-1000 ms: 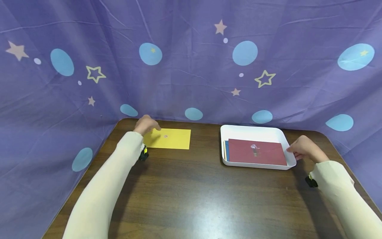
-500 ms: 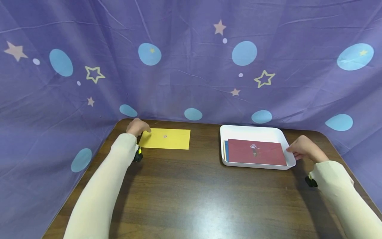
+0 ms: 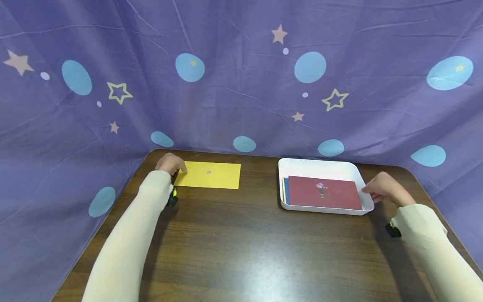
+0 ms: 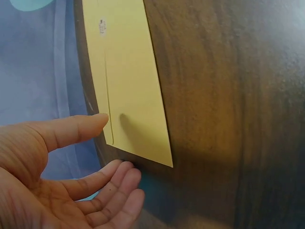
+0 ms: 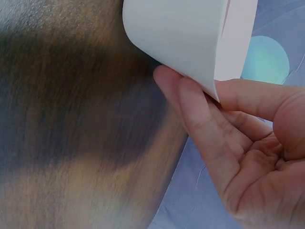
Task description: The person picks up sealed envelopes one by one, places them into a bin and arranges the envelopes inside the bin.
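A yellow envelope with a small sticker lies flat at the back left of the table. My left hand is at its left end. In the left wrist view the thumb hovers over the flap side, while the loosely bent fingers are just off the short edge, apart from the paper. On the right stands a white tray holding a dark red envelope, with blue and pale edges showing beneath it. My right hand pinches the tray's right rim, thumb over the edge and fingers against the outer wall.
The brown wooden table stretches from the front to a purple curtain with stars and blue ovals. The curtain hangs along the back and both sides. Wrist cameras sit under both sleeves.
My left hand has drawn left and slightly down, from above the yellow envelope to its left end. More of that envelope shows. The right hand and the tray stay in place.
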`<action>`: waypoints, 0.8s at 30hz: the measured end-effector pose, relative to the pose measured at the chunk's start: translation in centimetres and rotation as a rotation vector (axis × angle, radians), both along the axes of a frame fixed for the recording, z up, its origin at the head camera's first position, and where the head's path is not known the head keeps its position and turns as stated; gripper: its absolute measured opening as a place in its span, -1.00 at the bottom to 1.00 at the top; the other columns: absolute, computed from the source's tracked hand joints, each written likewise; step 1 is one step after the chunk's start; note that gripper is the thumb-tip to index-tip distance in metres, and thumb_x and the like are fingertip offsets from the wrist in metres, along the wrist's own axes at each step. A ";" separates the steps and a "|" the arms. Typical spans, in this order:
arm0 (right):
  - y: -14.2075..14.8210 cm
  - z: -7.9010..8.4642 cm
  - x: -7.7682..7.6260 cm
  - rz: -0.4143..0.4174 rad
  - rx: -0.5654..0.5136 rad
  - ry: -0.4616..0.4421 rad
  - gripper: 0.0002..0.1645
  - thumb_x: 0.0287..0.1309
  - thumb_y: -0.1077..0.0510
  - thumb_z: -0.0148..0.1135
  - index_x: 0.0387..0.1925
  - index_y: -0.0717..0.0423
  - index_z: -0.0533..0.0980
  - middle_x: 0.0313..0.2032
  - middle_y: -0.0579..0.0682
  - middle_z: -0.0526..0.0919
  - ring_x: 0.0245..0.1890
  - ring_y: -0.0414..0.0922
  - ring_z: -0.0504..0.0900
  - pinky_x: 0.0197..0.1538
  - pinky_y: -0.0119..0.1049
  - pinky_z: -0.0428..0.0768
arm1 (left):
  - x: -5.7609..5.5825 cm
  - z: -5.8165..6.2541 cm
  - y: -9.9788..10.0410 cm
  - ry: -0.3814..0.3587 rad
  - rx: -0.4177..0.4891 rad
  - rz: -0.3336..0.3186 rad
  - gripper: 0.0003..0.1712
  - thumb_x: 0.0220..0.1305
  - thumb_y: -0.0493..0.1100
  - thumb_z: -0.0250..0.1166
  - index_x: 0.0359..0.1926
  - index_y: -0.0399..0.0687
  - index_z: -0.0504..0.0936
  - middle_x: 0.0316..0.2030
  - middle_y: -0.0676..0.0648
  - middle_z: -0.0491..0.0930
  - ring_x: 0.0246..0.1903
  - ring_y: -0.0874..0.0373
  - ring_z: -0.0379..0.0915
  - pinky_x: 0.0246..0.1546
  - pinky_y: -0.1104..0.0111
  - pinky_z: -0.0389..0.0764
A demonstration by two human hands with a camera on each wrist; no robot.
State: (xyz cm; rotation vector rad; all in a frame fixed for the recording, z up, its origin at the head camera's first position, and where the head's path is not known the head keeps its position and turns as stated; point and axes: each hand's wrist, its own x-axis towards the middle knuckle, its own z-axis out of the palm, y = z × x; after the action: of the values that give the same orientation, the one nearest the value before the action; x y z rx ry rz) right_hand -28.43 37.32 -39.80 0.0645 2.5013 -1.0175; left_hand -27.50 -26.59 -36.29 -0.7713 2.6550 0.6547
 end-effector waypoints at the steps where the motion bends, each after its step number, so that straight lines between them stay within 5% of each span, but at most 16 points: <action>1: 0.0 0.0 0.0 0.002 -0.002 0.000 -0.68 0.17 0.35 0.26 -0.22 0.68 0.55 -0.58 -0.03 0.66 -0.55 -0.16 0.69 -0.40 -0.21 0.76 | 0.0 -0.1 0.0 -0.005 -0.001 -0.001 -0.40 0.24 -0.06 0.39 0.14 -0.41 0.52 -0.11 -0.25 0.58 -0.23 0.04 0.51 -0.37 0.37 0.58; 8: 0.0 0.1 -0.1 -0.005 0.024 -0.004 -0.69 0.16 0.34 0.27 -0.22 0.65 0.57 -0.59 -0.06 0.64 -0.55 -0.17 0.67 -0.40 -0.22 0.75 | -0.4 -1.4 -0.3 0.010 -0.027 -0.004 -0.41 0.21 -0.03 0.43 0.09 -0.39 0.55 -0.22 -0.20 0.53 -0.29 0.04 0.46 -0.40 0.36 0.54; 15: -0.2 0.3 0.0 -0.008 0.015 -0.013 -0.70 0.18 0.35 0.27 -0.22 0.66 0.56 -0.58 -0.05 0.65 -0.55 -0.16 0.67 -0.39 -0.20 0.76 | 0.0 -1.4 0.1 0.013 -0.035 0.002 -0.31 0.19 0.00 0.46 0.16 -0.43 0.53 -0.06 -0.30 0.59 -0.11 -0.07 0.56 -0.13 0.23 0.67; 24: -0.1 0.3 -0.1 0.003 -0.006 -0.018 -0.71 0.18 0.36 0.25 -0.24 0.66 0.55 -0.59 -0.02 0.66 -0.57 -0.15 0.67 -0.41 -0.22 0.75 | -0.5 -1.9 0.3 -0.014 -0.051 0.030 -0.20 0.20 0.01 0.43 0.29 -0.44 0.42 0.15 -0.38 0.54 -0.15 -0.04 0.46 0.00 0.17 0.68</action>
State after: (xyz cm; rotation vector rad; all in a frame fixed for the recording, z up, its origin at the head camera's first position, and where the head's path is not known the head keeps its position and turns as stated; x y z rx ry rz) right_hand -28.54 37.17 -39.50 0.0679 2.4813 -1.0195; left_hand -28.03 -26.28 -38.17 -0.8282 2.6617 0.5884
